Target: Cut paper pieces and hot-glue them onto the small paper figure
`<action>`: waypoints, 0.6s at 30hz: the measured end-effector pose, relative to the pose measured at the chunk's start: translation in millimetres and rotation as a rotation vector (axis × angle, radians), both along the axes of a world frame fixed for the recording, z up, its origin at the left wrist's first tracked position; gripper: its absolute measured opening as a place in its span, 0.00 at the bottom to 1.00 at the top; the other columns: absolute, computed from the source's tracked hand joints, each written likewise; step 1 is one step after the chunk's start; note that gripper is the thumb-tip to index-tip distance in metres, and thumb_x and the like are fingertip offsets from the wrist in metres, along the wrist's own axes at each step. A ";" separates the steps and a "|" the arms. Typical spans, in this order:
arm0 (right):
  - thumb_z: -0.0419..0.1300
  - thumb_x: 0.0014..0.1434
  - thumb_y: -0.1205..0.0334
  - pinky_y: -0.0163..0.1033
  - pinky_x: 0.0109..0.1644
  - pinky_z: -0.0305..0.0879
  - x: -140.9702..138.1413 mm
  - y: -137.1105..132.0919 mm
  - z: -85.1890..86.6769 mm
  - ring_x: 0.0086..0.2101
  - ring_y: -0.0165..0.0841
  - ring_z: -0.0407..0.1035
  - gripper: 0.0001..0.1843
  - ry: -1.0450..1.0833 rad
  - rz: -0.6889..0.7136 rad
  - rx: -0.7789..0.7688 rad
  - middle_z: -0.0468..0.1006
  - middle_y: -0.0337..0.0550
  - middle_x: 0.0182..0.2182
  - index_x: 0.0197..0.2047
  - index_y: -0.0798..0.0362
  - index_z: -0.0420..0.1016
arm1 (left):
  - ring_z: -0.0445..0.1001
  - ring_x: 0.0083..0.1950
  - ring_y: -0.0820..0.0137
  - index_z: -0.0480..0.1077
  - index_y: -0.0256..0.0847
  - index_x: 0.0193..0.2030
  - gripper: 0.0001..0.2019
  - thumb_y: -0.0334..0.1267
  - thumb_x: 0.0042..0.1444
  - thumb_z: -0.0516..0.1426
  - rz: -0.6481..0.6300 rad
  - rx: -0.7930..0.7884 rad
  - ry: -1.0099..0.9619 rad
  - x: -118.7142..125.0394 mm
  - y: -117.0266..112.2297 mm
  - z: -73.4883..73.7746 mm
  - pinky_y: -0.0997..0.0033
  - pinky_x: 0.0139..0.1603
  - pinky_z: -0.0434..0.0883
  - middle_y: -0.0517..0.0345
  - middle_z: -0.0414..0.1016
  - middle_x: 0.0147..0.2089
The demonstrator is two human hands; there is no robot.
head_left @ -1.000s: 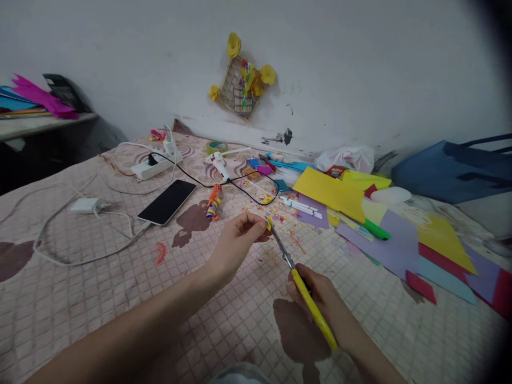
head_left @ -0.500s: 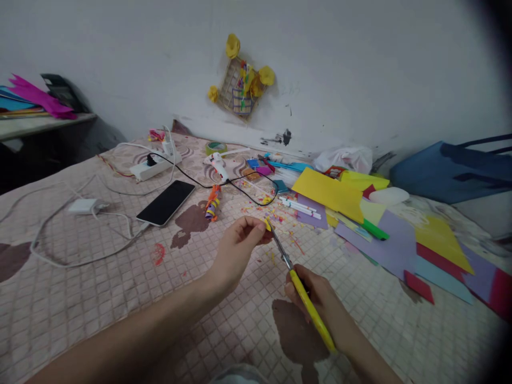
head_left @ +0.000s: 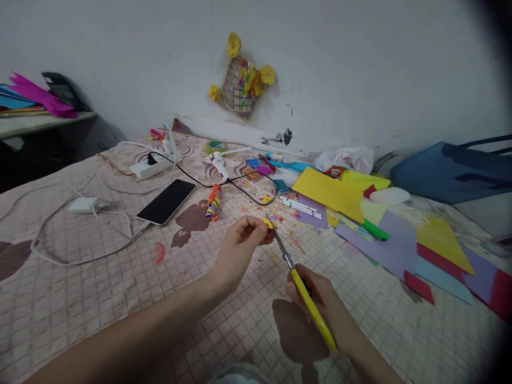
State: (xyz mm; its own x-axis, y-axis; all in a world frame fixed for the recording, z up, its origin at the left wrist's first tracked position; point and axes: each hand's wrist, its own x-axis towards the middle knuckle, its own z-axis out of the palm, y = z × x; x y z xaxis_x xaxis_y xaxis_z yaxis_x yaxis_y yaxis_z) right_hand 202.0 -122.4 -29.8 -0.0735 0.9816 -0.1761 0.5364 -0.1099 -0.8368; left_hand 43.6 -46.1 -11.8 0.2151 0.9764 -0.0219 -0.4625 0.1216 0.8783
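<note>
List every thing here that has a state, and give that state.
scissors, held in right hand, tips at scrap
scrap, pinched in left hand
phone, face up, screen dark
power strip, plugs in
glue gun, lying down, corded

Far wall [head_left: 360, 64]: pale grey-white, scuffed, with black marks [head_left: 287, 136] near its base. A paper-flower ornament [head_left: 242, 80] hangs at centre. A pink quilted cover [head_left: 80, 298] with brown patches spreads across the near ground. Shelf [head_left: 40, 125] far left. Light is dim and even.
</note>
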 end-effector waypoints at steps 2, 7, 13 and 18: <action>0.55 0.54 0.54 0.30 0.18 0.52 -0.8 0.2 1.7 0.16 0.24 0.53 0.11 0.012 0.000 -0.002 0.61 0.31 0.18 0.27 0.52 0.61 | 0.71 0.33 0.74 0.67 0.37 0.30 0.05 0.36 0.52 0.58 -0.002 0.006 0.011 -0.4 0.1 0.6 0.70 0.41 0.68 0.60 0.72 0.29; 0.55 0.54 0.56 0.30 0.18 0.51 -3.0 0.2 5.8 0.16 0.24 0.52 0.10 0.005 -0.001 0.000 0.60 0.31 0.17 0.26 0.52 0.61 | 0.70 0.32 0.75 0.68 0.37 0.30 0.04 0.35 0.52 0.58 -0.001 0.017 0.022 -1.4 0.9 2.3 0.71 0.40 0.67 0.60 0.72 0.29; 0.54 0.54 0.54 0.31 0.22 0.55 -2.8 1.6 8.3 0.19 0.26 0.56 0.12 -0.071 0.016 0.054 0.61 0.32 0.19 0.26 0.52 0.60 | 0.71 0.32 0.75 0.68 0.37 0.29 0.04 0.35 0.51 0.58 0.013 0.020 0.026 -2.5 2.6 3.7 0.71 0.40 0.68 0.60 0.72 0.28; 0.55 0.55 0.53 0.31 0.20 0.54 -0.1 1.4 6.5 0.18 0.25 0.55 0.12 -0.085 0.024 0.049 0.63 0.32 0.19 0.27 0.52 0.61 | 0.71 0.32 0.75 0.68 0.37 0.28 0.05 0.35 0.50 0.59 0.018 0.016 0.013 -2.9 4.5 3.4 0.71 0.40 0.68 0.61 0.71 0.28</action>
